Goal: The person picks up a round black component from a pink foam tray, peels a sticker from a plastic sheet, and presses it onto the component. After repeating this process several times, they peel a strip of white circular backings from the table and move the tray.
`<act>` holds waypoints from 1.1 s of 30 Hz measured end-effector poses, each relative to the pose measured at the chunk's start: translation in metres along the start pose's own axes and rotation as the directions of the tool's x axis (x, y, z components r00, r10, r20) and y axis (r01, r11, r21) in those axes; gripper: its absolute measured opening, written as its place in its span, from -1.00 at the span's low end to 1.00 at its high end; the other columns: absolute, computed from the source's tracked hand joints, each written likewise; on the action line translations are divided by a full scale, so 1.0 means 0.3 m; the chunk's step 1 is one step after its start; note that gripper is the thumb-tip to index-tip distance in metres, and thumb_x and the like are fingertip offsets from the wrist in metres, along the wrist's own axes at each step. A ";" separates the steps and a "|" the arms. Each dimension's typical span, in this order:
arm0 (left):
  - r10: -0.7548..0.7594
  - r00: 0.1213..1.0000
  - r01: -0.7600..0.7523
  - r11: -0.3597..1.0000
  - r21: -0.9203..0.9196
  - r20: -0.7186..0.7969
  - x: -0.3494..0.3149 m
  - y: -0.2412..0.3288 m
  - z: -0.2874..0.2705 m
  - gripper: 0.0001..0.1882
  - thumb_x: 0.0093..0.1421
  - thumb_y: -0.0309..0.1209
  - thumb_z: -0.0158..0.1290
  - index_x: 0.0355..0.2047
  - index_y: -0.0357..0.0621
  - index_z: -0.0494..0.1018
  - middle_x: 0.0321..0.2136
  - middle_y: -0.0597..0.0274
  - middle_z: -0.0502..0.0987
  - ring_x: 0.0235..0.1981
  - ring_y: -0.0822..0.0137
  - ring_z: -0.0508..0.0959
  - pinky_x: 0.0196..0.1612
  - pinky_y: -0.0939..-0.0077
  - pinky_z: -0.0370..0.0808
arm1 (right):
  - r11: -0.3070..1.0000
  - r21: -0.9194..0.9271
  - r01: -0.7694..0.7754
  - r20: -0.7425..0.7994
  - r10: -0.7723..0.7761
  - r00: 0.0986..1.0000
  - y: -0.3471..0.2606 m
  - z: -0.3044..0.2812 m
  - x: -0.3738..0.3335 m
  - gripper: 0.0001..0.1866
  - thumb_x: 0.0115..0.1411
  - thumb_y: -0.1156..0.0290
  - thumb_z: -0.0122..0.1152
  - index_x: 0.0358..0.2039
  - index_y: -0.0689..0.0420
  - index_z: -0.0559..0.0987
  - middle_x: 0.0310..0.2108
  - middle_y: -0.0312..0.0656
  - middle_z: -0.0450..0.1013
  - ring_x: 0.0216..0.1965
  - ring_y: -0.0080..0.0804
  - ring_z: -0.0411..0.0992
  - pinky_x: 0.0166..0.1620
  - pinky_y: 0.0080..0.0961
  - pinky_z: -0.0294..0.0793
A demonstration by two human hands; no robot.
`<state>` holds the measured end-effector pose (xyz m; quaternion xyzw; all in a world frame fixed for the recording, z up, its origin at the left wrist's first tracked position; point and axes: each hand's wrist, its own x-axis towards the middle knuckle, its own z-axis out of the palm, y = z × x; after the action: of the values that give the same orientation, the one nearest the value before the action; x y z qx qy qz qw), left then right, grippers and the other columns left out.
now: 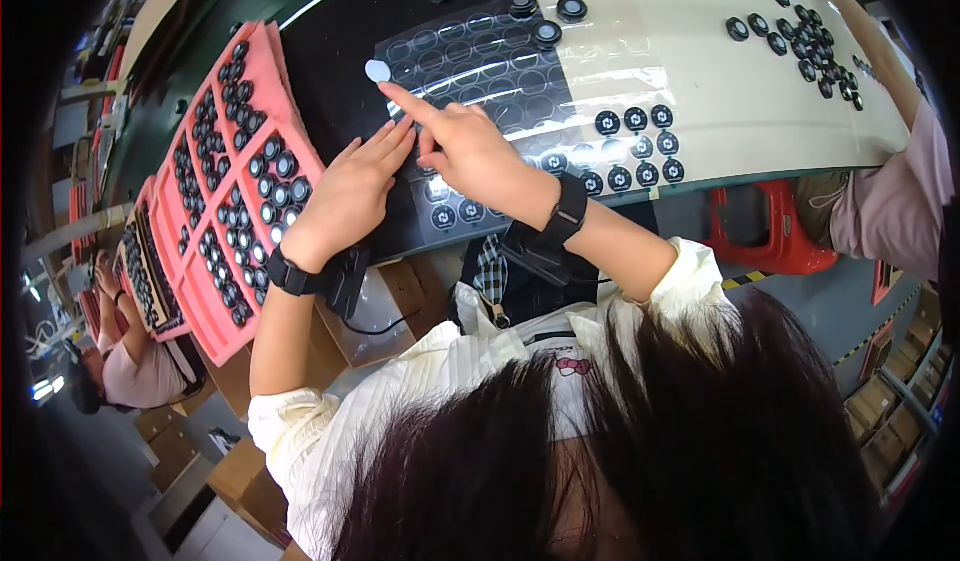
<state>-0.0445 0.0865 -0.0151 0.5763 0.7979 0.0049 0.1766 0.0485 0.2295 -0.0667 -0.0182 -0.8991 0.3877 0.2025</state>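
My right hand (462, 143) reaches over a clear plastic sheet (600, 36) marked with rows of circles. Its index finger is stretched out, with a small round white sticker (377, 70) at the tip; its other fingers are curled in. Whether the sticker also touches the surface below, I cannot tell. My left hand (358, 186) lies beside it with fingers stretched out, fingertips at the left edge of the sheet, holding nothing visible. Round black pieces with a light mark (620, 177) sit in rows on the sheet's near right part, and several more (443, 218) near my wrists.
A pink compartment tray (225, 346) full of round black parts stands at the left. Loose black parts lie at the far edge (572, 8) and far right (805, 36) of the table. A red stool (765, 231) and another person's arm (880, 46) are at the right.
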 end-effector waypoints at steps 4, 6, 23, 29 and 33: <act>0.111 0.989 -0.096 0.984 0.147 -0.098 0.008 0.001 -0.014 -0.56 -0.04 -0.56 -0.05 -0.07 -0.28 0.31 -0.05 -0.04 0.34 0.02 0.11 0.33 0.01 0.29 0.31 | 0.782 0.573 -0.244 0.279 0.094 0.956 -0.050 -0.176 0.000 -0.12 -0.11 0.60 0.18 0.22 -0.07 0.01 -0.59 -0.31 0.41 -0.38 -0.48 0.36 -0.19 -0.49 0.30; 0.057 0.997 -0.046 0.985 0.165 -0.058 0.051 0.035 -0.066 -0.64 -0.03 -0.51 -0.02 -0.15 -0.27 0.34 -0.15 -0.03 0.39 -0.07 0.11 0.38 -0.07 0.30 0.35 | 0.825 0.557 -0.095 0.019 0.101 0.995 -0.022 -0.267 -0.025 -0.43 -0.09 0.59 0.18 -0.03 0.07 0.24 -0.39 -0.26 0.40 -0.27 -0.50 0.34 -0.15 -0.56 0.30; 0.050 0.959 -0.135 0.946 -0.294 -0.280 0.527 0.257 -0.084 -0.73 0.09 -0.41 0.00 -0.20 -0.26 0.33 -0.52 0.06 0.49 -0.46 0.28 0.55 -0.41 0.46 0.47 | 0.199 0.646 0.737 -0.726 -0.138 0.673 0.256 -0.446 -0.046 -0.06 -0.09 0.72 0.14 0.22 0.21 -0.21 -0.63 -0.35 0.30 -0.43 -0.60 0.33 -0.03 -0.50 0.29; -0.179 0.949 -0.211 0.246 -0.946 -0.258 0.360 0.376 -0.168 -0.63 0.02 -0.71 -0.05 -0.11 -0.43 0.24 -0.28 -0.01 0.47 -0.29 0.19 0.54 -0.20 0.50 0.49 | 0.052 0.869 0.492 -0.488 -0.074 0.870 0.220 -0.478 -0.024 -0.07 -0.07 0.70 0.16 0.22 0.20 -0.20 -0.60 -0.33 0.33 -0.36 -0.56 0.36 0.04 -0.44 0.23; -0.201 0.912 -0.252 0.415 -0.874 -0.359 0.313 0.397 -0.196 -0.62 -0.04 -0.78 -0.04 -0.15 -0.50 0.22 -0.26 -0.15 0.45 -0.25 0.12 0.52 -0.18 0.44 0.51 | 0.132 0.893 0.430 -0.413 -0.136 0.901 0.223 -0.472 -0.031 -0.13 -0.07 0.68 0.17 0.20 0.19 -0.09 -0.47 -0.25 0.38 -0.27 -0.51 0.37 0.07 -0.43 0.20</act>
<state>0.0223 0.2246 0.0391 0.3855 0.6755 0.5588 0.2879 0.1023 0.3723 -0.0297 0.2399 -0.4038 0.8145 0.3405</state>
